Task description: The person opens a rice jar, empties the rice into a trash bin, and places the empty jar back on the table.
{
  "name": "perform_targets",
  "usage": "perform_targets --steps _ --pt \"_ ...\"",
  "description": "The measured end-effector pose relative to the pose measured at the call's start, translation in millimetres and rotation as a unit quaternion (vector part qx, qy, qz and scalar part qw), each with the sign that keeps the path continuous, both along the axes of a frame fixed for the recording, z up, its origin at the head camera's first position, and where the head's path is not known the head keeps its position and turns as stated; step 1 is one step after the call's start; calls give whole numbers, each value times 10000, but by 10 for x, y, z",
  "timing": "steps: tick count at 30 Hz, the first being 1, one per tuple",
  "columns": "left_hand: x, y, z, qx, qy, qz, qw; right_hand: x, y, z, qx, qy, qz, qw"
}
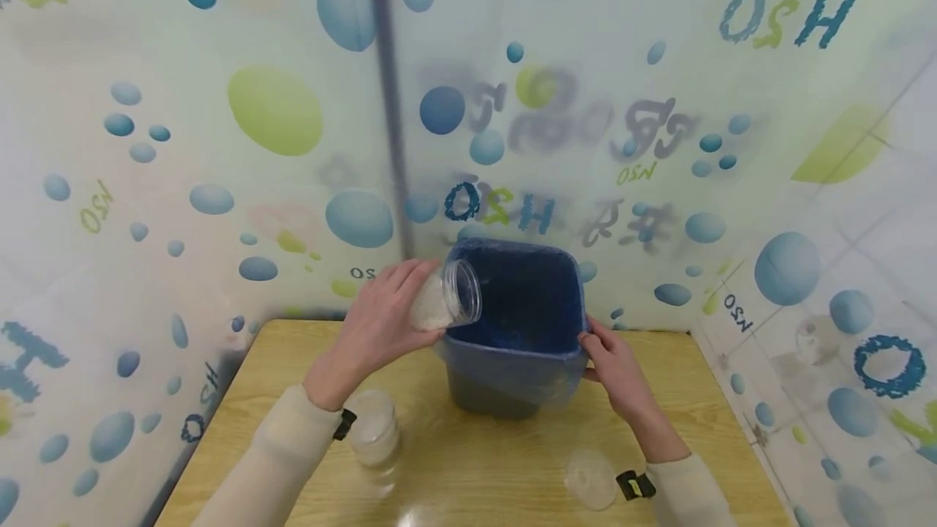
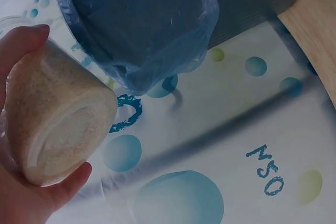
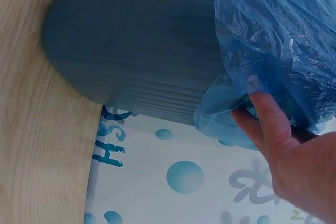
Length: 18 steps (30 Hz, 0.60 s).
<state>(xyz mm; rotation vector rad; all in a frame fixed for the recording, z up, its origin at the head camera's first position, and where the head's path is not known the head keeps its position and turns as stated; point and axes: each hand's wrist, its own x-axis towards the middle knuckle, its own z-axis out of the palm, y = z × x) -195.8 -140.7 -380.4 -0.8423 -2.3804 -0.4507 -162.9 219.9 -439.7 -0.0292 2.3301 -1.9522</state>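
My left hand (image 1: pixel 388 311) grips a clear jar (image 1: pixel 437 306) tipped on its side, its open mouth at the left rim of the bin. Pale, grainy stuff fills much of the jar (image 2: pixel 63 114), down to its base in the left wrist view. A dark grey bin (image 3: pixel 136 40) stands on the table, lined with a blue plastic bag (image 1: pixel 505 364) folded over its rim. At the bin's right side, my right hand (image 1: pixel 615 364) pinches the rim and bag between thumb and fingers. The bin's bottom inside is too dark to make out.
A second clear jar (image 1: pixel 375 429) stands on the wooden table (image 1: pixel 468 478) by the left forearm. Near the right wrist lies a round translucent lid (image 1: pixel 590 480). Patterned curtains (image 1: pixel 293 185) hang close behind the table and at both sides.
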Motion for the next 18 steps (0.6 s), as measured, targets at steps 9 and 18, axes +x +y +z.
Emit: perform_targets --steps 9,18 --pt "-14 23 45 -322 242 210 9990 -28 15 -10 7 74 8 10000" --pt "-13 14 24 -495 649 281 9963 -40 -19 -46 38 159 -74 9998"
